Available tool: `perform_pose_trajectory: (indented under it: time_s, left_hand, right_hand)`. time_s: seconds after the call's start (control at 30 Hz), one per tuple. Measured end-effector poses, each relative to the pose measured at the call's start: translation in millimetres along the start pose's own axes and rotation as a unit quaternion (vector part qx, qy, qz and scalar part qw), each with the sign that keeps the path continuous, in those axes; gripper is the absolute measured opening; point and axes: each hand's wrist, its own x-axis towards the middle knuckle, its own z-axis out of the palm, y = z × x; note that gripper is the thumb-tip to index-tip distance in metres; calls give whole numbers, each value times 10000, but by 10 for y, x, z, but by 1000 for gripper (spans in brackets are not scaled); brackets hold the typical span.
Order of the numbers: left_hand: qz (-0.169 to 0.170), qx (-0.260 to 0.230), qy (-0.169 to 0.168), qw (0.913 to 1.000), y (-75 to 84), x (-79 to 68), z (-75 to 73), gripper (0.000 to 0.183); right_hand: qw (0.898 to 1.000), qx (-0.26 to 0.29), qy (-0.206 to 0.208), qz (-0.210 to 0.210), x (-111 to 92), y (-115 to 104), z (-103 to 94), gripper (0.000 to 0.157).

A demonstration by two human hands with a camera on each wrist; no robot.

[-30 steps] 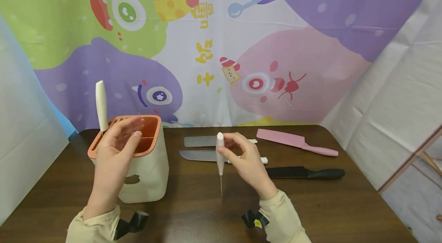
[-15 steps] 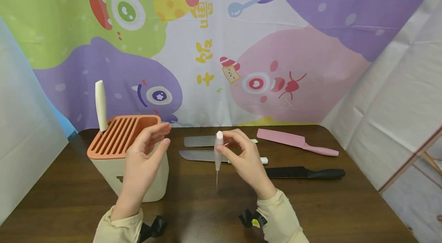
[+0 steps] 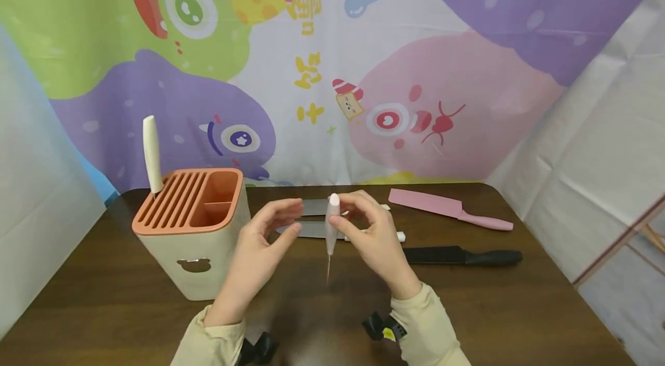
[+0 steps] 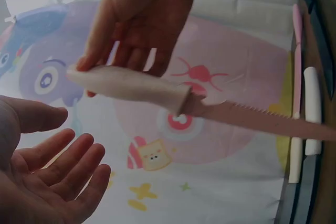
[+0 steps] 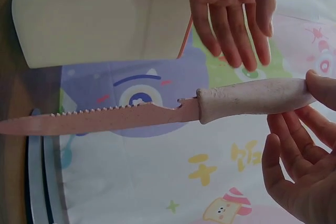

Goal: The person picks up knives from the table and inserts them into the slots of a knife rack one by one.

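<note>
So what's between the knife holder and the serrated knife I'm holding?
In the head view, your left hand is between them, with two knife blades on the table partly behind it.

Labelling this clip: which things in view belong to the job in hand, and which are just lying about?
Job in hand:
serrated knife, pinched by the right hand
left hand, open beside it
probably the slotted knife block, with a cream-handled knife standing in it

Just lying about, untouched on the table:
pink knife
black knife
two white-handled knives
</note>
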Motion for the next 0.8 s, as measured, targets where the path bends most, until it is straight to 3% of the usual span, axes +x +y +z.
perform_pose_trajectory:
  time_s: [0.2, 0.37, 0.8]
  left_hand:
    - [-132, 151, -336, 9992, -27, -22, 97, 33]
    - [-228, 181, -574, 9979, -45, -46, 168, 33]
    - [-264, 269, -572, 9976, -42, -61, 228, 29]
  right_hand:
    - [9998, 155, -64, -64, -34, 235, 28, 25]
    - [9997, 195, -131, -24, -59, 232, 28, 26]
    - [9996, 247, -153, -65, -55, 242, 46, 24]
